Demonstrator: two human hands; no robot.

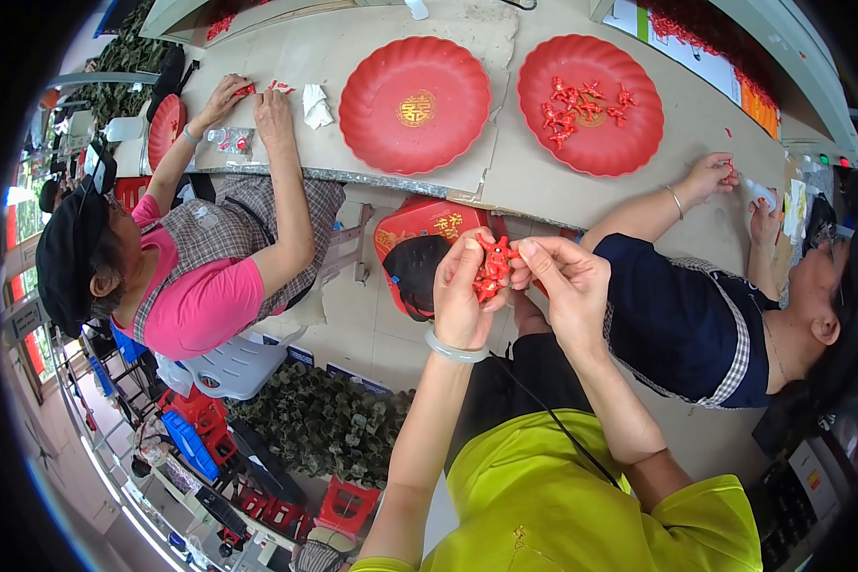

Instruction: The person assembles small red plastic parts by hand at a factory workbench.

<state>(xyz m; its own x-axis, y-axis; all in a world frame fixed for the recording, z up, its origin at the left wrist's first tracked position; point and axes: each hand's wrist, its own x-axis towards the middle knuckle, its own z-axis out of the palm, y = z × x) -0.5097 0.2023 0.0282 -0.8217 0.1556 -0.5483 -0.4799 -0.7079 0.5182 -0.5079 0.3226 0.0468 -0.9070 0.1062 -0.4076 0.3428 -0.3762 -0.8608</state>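
A small glossy red figurine (pixel 493 265) with stubby limbs is held up in front of me, off the table. My left hand (pixel 459 303) is closed around its left side, thumb and fingers pinching it. Fingertips of my right hand (pixel 570 286) press together at the figurine's right side, on a small red part that sticks out. My fingers hide some of the figurine. On the table beyond, a red scalloped plate (pixel 639 143) carries several similar red figurines (pixel 567 110).
Another red scalloped plate (pixel 381 133) with a gold emblem stands left of it on the beige table (pixel 500 181). White crumpled tissue (pixel 316 107) lies nearby. Co-workers sit at both sides, one in a pink shirt (pixel 205 305), one in dark blue (pixel 686 334). A red box (pixel 410 229) sits below the table edge.
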